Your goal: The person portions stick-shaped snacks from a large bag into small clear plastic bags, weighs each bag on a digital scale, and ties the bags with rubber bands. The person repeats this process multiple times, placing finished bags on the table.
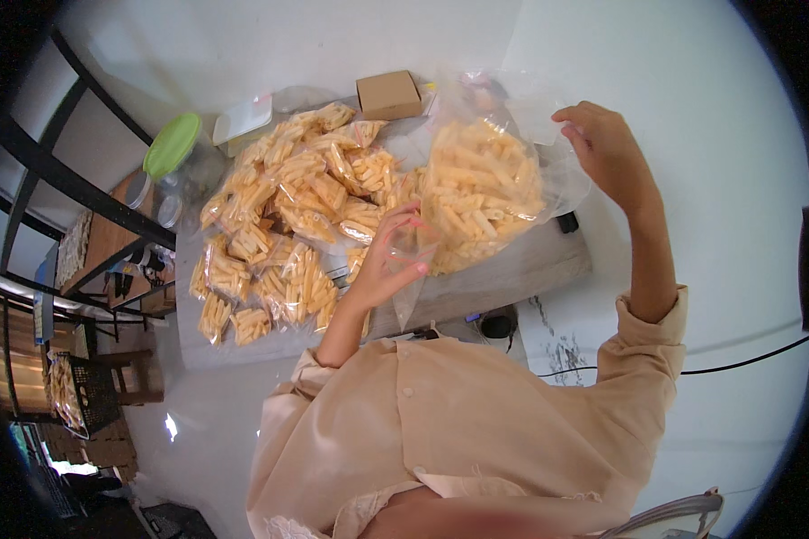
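Note:
My left hand (394, 252) holds a small clear plastic bag (408, 293) with a red line near its spread mouth. No snack sticks can be seen inside it. Close beside it stands a large clear bag (482, 192) full of pale yellow, tube-shaped snack sticks. My right hand (603, 151) is raised at the right of the large bag's loose upper film, with fingers bent and thumb apart. Nothing shows between those fingers; whether the tips touch the film is unclear. Left of both bags lies a heap of small filled snack bags (303, 185).
The grey table (539, 259) meets a white wall. At its back are a brown cardboard box (389, 96), a white-lidded container (243, 121) and a jar with a green lid (173, 145). Black metal bars (87, 178) rise at left. A black cable (741, 364) runs at right.

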### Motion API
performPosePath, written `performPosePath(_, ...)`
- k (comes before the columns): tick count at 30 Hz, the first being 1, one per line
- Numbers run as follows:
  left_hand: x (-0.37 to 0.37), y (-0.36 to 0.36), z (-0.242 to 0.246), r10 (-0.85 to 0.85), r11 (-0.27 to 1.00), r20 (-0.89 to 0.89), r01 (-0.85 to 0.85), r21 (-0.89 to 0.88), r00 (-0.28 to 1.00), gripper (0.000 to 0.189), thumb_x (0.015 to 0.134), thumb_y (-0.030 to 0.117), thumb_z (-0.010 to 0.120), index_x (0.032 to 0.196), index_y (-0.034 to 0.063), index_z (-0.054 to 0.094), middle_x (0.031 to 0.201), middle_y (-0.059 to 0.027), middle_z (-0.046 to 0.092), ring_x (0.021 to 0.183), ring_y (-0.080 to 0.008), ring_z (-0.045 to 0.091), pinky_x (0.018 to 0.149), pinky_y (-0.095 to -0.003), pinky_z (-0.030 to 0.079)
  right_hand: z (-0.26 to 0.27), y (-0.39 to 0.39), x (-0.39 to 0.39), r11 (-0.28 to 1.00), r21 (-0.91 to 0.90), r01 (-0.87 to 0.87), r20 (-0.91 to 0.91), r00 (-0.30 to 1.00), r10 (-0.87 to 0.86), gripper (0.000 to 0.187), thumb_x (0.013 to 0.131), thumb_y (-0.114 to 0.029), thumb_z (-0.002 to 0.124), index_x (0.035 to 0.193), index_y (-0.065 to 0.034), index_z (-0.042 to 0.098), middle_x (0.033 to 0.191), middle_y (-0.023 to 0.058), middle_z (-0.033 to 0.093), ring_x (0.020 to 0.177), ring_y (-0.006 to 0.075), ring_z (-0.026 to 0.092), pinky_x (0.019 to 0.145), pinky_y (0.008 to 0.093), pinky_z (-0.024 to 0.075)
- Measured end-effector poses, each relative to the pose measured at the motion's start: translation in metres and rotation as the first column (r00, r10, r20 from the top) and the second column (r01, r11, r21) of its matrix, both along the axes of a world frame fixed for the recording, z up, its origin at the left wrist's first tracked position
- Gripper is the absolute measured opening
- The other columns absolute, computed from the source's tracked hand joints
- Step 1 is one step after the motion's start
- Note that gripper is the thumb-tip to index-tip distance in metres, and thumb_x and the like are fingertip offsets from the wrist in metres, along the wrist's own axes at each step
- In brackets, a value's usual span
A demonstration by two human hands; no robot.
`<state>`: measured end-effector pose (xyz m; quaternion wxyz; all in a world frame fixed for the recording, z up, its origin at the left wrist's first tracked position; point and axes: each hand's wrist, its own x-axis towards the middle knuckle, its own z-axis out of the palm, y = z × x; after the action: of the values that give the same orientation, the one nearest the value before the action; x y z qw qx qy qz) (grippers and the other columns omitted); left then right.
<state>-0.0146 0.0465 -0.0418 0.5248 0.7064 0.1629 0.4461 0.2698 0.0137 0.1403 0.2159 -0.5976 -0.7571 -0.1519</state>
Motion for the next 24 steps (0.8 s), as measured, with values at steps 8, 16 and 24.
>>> performPosePath(8,0.03,0.025,-0.015,-0.054,0.998,-0.059,0.052,-0.031,0.997,0.051,0.071,0.02,0.068,0.114,0.0093,0.044,0.143,-0.0173,0.018,0.132,-0.0314,0.018,0.104,-0.0414,0.022,-0.033,0.005,-0.004,0.995,-0.065,-0.081,-0.101,0.992,0.074,0.013,0.081,-0.005,0.05,0.091,-0.0001,0.057,0.082,0.0138,0.056,0.072,0.0312,0.054,0.065,0.0368,0.0437)
performPosePath(16,0.035,0.023,-0.013,-0.026,0.992,-0.131,0.042,0.119,0.991,0.052,0.071,0.018,0.07,0.114,0.0084,0.042,0.144,-0.018,0.011,0.134,-0.0322,0.012,0.105,-0.0431,0.022,-0.031,-0.019,-0.004,0.979,-0.123,-0.16,-0.325,0.939,0.112,0.015,0.083,-0.009,0.05,0.09,0.0001,0.059,0.082,0.015,0.057,0.077,0.0325,0.055,0.069,0.0382,0.0441)
performPosePath(24,0.036,0.021,-0.013,-0.065,0.996,-0.082,0.07,0.056,0.994,0.055,0.071,0.016,0.07,0.117,0.0093,0.04,0.145,-0.0192,0.006,0.135,-0.0314,0.008,0.105,-0.0435,0.021,-0.028,-0.025,0.005,0.936,-0.314,-0.158,-0.313,0.948,0.054,0.012,0.081,-0.007,0.053,0.088,-0.0007,0.06,0.08,0.0141,0.057,0.073,0.0314,0.055,0.068,0.0364,0.044)
